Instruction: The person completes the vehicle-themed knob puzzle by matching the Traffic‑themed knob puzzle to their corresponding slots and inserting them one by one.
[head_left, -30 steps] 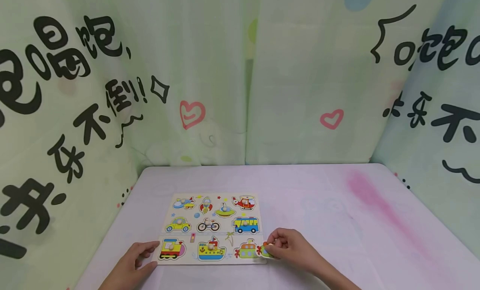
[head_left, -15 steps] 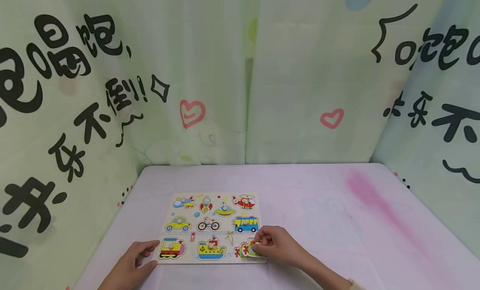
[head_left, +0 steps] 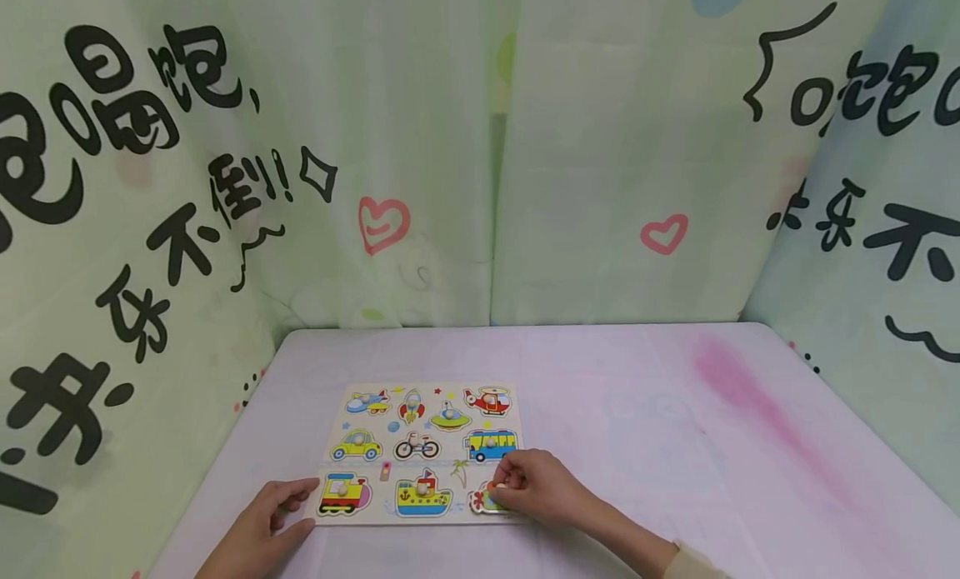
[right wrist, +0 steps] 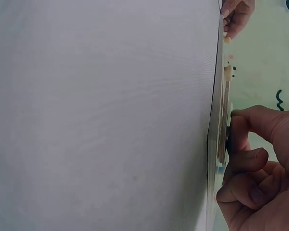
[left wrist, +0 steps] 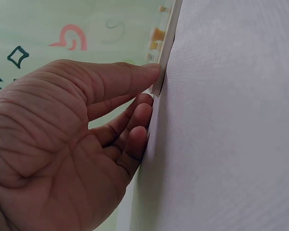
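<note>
On the table lies a flat wooden knob puzzle board (head_left: 382,471) with rows of pictured vehicles. My right hand (head_left: 542,489) pinches a green submarine puzzle piece (head_left: 480,503) between thumb and index finger, over the submarine picture at the board's near right corner. The fingers hide much of the piece. In the right wrist view the puzzle piece (right wrist: 223,137) shows edge-on, close along the board's face. My left hand (head_left: 262,521) touches the board's left edge near the front corner, thumb and index finger apart. The left wrist view shows the thumb (left wrist: 130,77) straight against the edge.
Knobbed pieces sit in the board, among them a train (head_left: 343,494), a ship (head_left: 423,496), a bus (head_left: 491,446) and a bicycle (head_left: 417,446). The pale table (head_left: 637,396) has a pink smear at right. Printed curtains (head_left: 615,146) stand behind and beside it.
My right hand has moved left with the submarine piece, from beyond the board's right edge to over the submarine picture. My left hand has stayed at the board's left edge.
</note>
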The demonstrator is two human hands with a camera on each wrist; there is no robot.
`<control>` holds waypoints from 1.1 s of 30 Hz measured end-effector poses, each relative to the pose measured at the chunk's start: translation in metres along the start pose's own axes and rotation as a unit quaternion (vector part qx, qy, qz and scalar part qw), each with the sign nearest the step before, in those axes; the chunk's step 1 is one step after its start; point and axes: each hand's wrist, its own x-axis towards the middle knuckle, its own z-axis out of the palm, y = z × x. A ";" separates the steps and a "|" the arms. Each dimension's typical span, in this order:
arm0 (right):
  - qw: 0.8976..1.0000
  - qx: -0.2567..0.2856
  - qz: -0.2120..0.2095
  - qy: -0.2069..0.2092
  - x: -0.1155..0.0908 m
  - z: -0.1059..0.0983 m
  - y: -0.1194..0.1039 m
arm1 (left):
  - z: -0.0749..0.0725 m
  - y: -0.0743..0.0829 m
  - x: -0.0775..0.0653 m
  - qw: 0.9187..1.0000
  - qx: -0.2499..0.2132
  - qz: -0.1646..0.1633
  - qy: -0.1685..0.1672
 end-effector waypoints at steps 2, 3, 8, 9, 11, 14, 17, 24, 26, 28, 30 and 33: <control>1.000 -0.005 0.003 -0.002 0.001 0.001 -0.001 | 0.000 0.000 0.000 1.000 0.000 0.001 0.000; 1.000 -0.007 0.004 -0.003 0.002 0.001 -0.001 | 0.000 -0.001 0.000 1.000 -0.001 0.001 0.000; 1.000 -0.014 0.014 -0.006 0.005 0.003 -0.001 | 0.000 -0.001 0.000 1.000 0.000 -0.001 -0.001; 1.000 -0.014 0.014 -0.007 0.006 0.003 -0.001 | 0.000 -0.001 0.000 1.000 0.000 -0.002 -0.002; 1.000 -0.015 0.015 -0.009 0.007 0.004 0.000 | 0.000 0.000 0.001 1.000 0.000 -0.005 -0.003; 1.000 -0.022 0.013 -0.013 0.008 0.005 0.000 | -0.001 0.000 0.001 1.000 0.001 -0.008 -0.004; 0.999 -0.026 0.013 -0.015 0.007 0.006 -0.001 | 0.000 0.000 0.001 1.000 0.001 -0.006 -0.005; 1.000 -0.014 0.018 -0.008 0.005 0.007 -0.002 | 0.001 0.000 0.000 1.000 -0.001 -0.004 -0.001; 1.000 0.009 0.025 0.003 0.002 0.006 -0.002 | 0.001 0.000 0.000 1.000 -0.003 -0.003 -0.001; 0.998 0.042 0.035 0.015 -0.001 0.005 -0.002 | 0.001 0.000 0.000 1.000 -0.003 -0.001 -0.001; 0.996 0.075 0.049 0.029 -0.004 0.004 -0.002 | 0.000 0.000 0.000 1.000 -0.003 0.002 0.000; 0.988 0.121 0.081 0.049 -0.010 0.002 -0.003 | 0.000 0.000 0.000 1.000 -0.002 0.005 0.002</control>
